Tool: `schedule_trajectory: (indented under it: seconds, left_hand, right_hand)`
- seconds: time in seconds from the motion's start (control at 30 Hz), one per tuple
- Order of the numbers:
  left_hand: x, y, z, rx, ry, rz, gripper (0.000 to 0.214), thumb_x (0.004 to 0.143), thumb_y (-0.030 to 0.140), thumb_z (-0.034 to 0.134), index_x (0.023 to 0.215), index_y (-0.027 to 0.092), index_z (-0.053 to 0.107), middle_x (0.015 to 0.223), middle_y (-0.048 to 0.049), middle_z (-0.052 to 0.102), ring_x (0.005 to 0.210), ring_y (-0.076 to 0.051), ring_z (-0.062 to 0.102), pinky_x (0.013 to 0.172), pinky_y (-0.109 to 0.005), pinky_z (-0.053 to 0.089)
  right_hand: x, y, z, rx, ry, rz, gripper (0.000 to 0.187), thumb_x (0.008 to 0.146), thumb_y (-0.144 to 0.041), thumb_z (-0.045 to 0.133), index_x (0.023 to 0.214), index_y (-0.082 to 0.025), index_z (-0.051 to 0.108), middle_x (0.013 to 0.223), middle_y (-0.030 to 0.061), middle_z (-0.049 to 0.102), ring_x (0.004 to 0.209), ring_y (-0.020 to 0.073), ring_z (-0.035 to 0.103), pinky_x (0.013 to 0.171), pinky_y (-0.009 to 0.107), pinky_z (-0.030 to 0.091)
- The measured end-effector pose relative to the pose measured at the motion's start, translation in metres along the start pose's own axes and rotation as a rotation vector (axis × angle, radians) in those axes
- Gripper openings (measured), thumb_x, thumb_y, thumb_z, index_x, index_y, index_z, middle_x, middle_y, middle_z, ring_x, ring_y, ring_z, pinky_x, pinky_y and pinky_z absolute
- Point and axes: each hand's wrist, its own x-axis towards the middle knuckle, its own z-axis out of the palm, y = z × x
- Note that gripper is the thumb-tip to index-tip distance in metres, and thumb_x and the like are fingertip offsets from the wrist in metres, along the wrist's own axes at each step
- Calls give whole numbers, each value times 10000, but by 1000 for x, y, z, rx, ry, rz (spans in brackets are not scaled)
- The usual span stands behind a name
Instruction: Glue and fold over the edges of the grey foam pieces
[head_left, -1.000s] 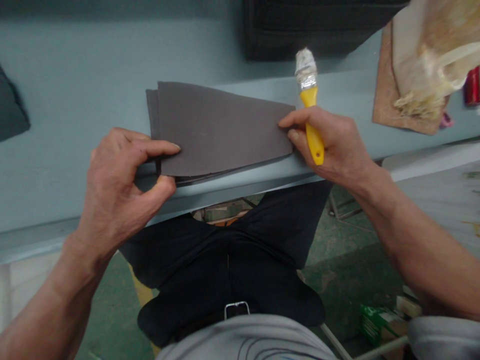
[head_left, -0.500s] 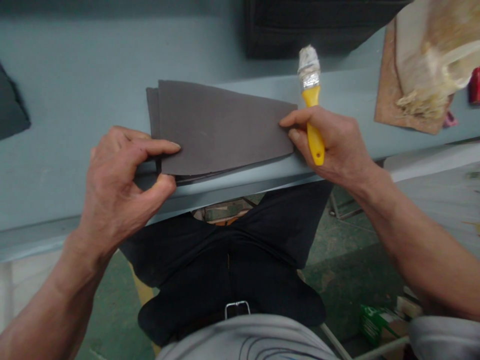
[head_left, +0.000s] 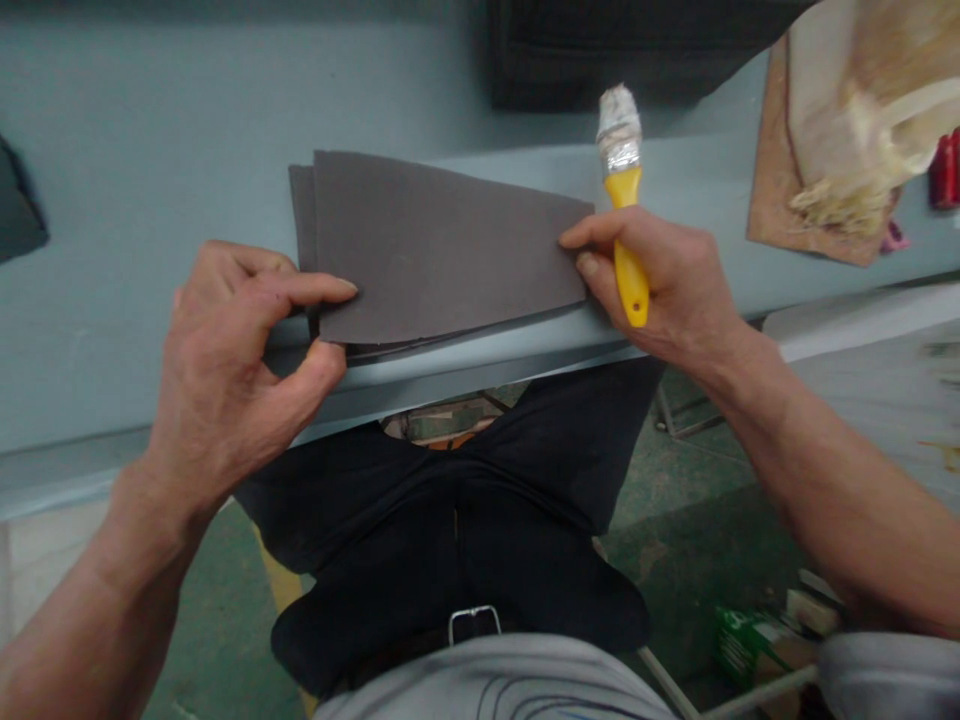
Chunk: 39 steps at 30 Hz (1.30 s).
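Note:
Thin dark grey tapered sheets (head_left: 450,250) lie stacked near the front edge of the blue-grey table (head_left: 172,120), the lower ones showing at the left and along the near side. My left hand (head_left: 232,350) grips the wide left end, index finger on top and thumb at the near edge. At the narrow right end, my right hand (head_left: 660,275) touches the sheet with its thumb and index fingertip. That same hand holds a yellow-handled paintbrush (head_left: 628,240), whose bristles are coated white and point away from me.
A black block-like object (head_left: 615,50) stands at the back. To the right, a brown board (head_left: 769,200) bears a whitish container (head_left: 832,110) crusted with dried residue. A red object (head_left: 945,172) lies beyond it. Another dark piece (head_left: 19,205) is at far left.
My left hand and the left end of the sheets have shifted very slightly up and left in view. My right hand keeps the same hold on the paintbrush.

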Motion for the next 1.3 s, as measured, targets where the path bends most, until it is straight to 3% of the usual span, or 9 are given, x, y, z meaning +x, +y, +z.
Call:
schedule_trajectory:
  seconds: [0.43,0.57,0.73,1.17,1.3]
  left_hand:
    - [2,7,-1,-68,-2,44,151,1006,245,574,1078,207,702,1099,-58,652,1183,-256,622,1036,-471,508]
    - [2,9,-1,-72,-16,2,171,1016,270,566,1057,216,724,1103,-74,658,1178,-281,632,1043,-527,498]
    - [0,9,-2,-68,-15,-22,194,1012,284,573,1071,221,748,1103,-78,672,1167,-283,636,1034,-515,482]
    - [-5,3,-5,-76,-44,41,262,1000,409,638,1134,213,751,1188,-111,675,1188,-311,632,1049,-541,488]
    - [-3,7,-5,-90,-19,-4,217,1025,411,659,1089,233,767,1161,-85,688,1171,-261,645,1057,-477,494]
  right_hand:
    - [1,-1,-2,-25,-20,12,202,1064,-296,591,1225,-324,709,1117,15,814,996,234,795,913,391,639]
    - [1,-1,-1,-1,-11,8,208,1057,-279,596,1228,-323,706,1105,22,808,982,261,801,890,436,642]
    - [1,-4,-1,-19,-6,5,194,1064,-284,594,1218,-300,710,1095,40,814,964,252,800,859,416,643]
    - [0,2,0,10,-9,30,211,1072,-336,590,1233,-347,725,1103,24,814,968,250,776,886,413,625]
    - [1,1,2,48,6,5,209,1074,-317,584,1216,-287,735,1104,67,817,977,245,772,874,398,620]
